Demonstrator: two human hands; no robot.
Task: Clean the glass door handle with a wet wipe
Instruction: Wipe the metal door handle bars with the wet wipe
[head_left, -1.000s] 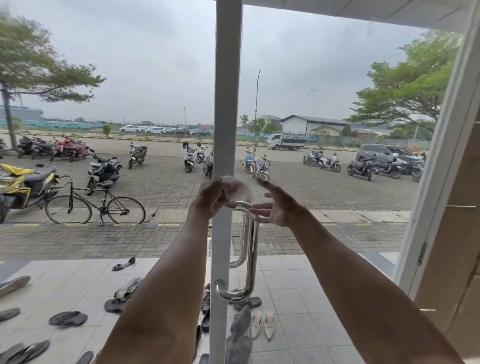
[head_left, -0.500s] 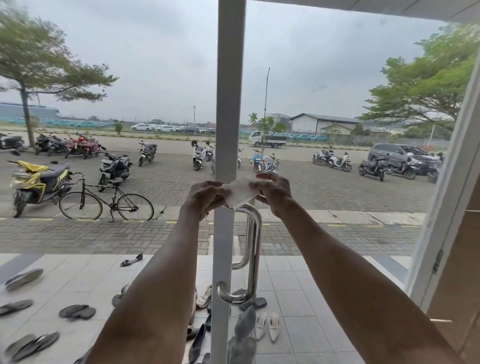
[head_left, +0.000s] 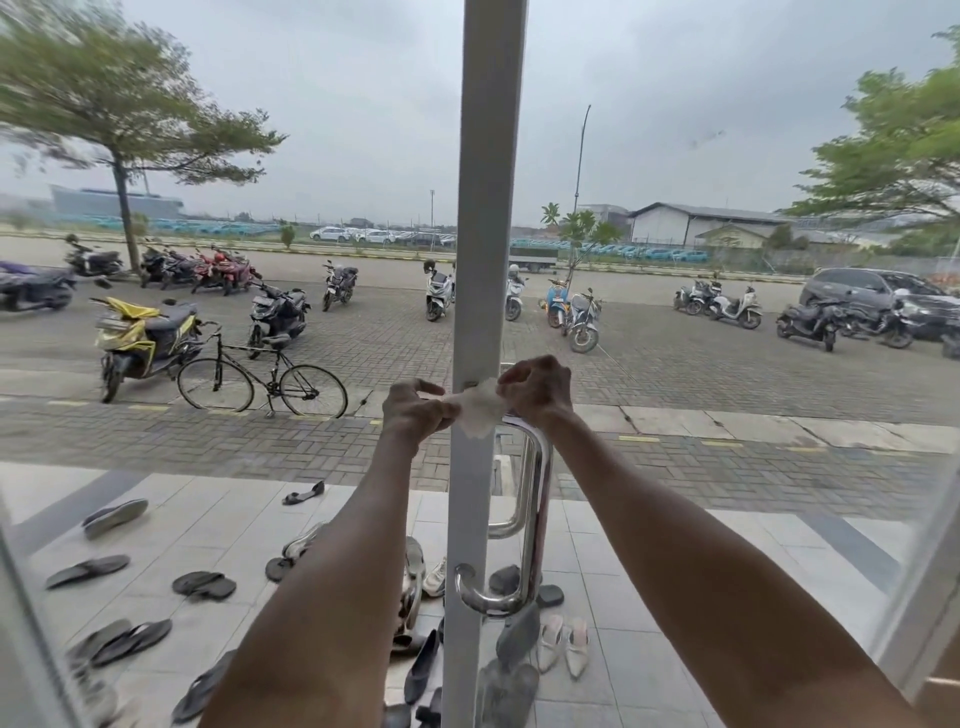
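A polished steel D-shaped door handle (head_left: 535, 512) is fixed to the white door frame post (head_left: 485, 218) of a glass door. A white wet wipe (head_left: 479, 406) is stretched in front of the post, just above the handle's top bend. My left hand (head_left: 418, 409) pinches the wipe's left end, left of the post. My right hand (head_left: 535, 388) pinches its right end, directly over the handle's top mount. The handle's upper fixing is hidden behind the wipe and my right hand.
Through the glass, several sandals and shoes (head_left: 202, 584) lie on a tiled porch. Beyond is a paved lot with a bicycle (head_left: 262, 382) and parked scooters. A white frame edge (head_left: 924, 582) rises at the far right.
My right hand went from open beside the handle to gripping the wipe's right end. Both hands now hold the wipe stretched across the post. The view has shifted left.
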